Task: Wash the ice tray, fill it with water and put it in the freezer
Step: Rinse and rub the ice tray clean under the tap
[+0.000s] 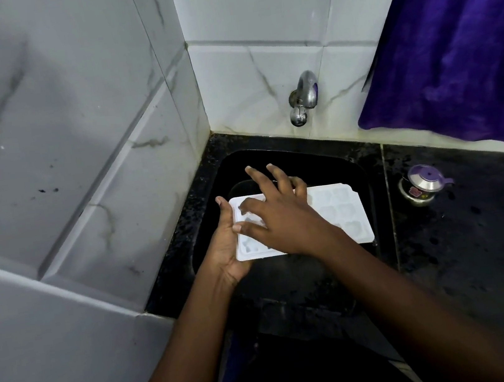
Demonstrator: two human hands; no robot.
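Note:
A white ice tray (342,213) with several shaped cells is held level over the black sink (291,286). My left hand (225,250) grips the tray's left end, palm under it and thumb up along the edge. My right hand (275,215) lies across the top of the tray with fingers spread, fingertips touching the cells at the left. A chrome tap (303,96) juts from the tiled wall above the sink; no water stream is visible.
Black speckled countertop (480,238) surrounds the sink. A small steel container with a purple lid (423,183) stands right of the sink. A purple cloth (457,39) hangs at the upper right. Tiled walls (74,152) close in on the left and back.

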